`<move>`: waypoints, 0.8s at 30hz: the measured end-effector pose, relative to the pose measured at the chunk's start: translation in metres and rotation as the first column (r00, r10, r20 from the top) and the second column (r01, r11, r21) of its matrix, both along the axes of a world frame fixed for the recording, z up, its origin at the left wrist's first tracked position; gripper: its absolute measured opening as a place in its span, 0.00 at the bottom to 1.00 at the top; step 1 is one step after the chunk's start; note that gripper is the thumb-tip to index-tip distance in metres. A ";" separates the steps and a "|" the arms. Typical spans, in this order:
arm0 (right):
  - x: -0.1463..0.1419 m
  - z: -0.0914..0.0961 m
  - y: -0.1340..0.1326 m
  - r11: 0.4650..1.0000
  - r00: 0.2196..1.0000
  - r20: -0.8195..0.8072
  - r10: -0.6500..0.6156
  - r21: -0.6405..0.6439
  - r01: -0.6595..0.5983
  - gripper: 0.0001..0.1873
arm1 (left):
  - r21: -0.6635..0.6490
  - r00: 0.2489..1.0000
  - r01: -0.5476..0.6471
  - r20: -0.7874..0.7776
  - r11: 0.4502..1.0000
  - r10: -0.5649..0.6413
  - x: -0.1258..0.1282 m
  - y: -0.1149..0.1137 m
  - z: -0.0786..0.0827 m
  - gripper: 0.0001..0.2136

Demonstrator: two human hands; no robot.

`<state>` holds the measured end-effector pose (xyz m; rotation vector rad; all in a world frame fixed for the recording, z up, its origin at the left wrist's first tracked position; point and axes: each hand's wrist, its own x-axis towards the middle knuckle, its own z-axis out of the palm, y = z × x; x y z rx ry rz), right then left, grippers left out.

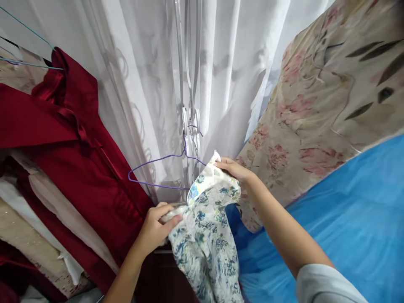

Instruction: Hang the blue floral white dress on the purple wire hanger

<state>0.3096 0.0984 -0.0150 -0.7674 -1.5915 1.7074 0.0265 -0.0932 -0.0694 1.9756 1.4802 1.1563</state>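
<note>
A white garment with blue and green flowers [206, 235] hangs between both my hands. My left hand [156, 229] is closed on its left upper edge, thumb pressed over the cloth. My right hand [235, 170] pinches its upper right corner, just below a purple wire hanger [158, 166]. The hanger hangs in front of a white sheer curtain [151, 84], and its right end lies behind the garment's top corner. Whether the garment sits on the hanger I cannot tell.
A dark red satin garment [72, 143] on a blue wire hanger [28, 46] hangs at the left over beige and white clothes. A floral pink-and-beige cloth [325, 105] rises at the right. Blue plastic sheeting [347, 219] covers the lower right.
</note>
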 end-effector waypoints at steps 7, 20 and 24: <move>-0.010 0.006 -0.010 0.995 0.992 -0.072 0.100 -0.003 -0.100 0.21 | 0.083 0.855 0.064 -0.518 0.994 -0.011 -0.124 0.028 0.009 0.06; -0.027 0.007 -0.012 0.987 0.974 -0.173 0.143 -0.046 -0.153 0.14 | 0.384 0.755 -0.223 -0.513 0.896 0.408 -0.150 0.094 0.060 0.07; -0.027 0.007 -0.015 0.987 0.964 -0.217 0.151 -0.026 -0.161 0.13 | 0.432 0.630 -0.289 -0.586 0.854 0.509 -0.139 0.090 0.057 0.09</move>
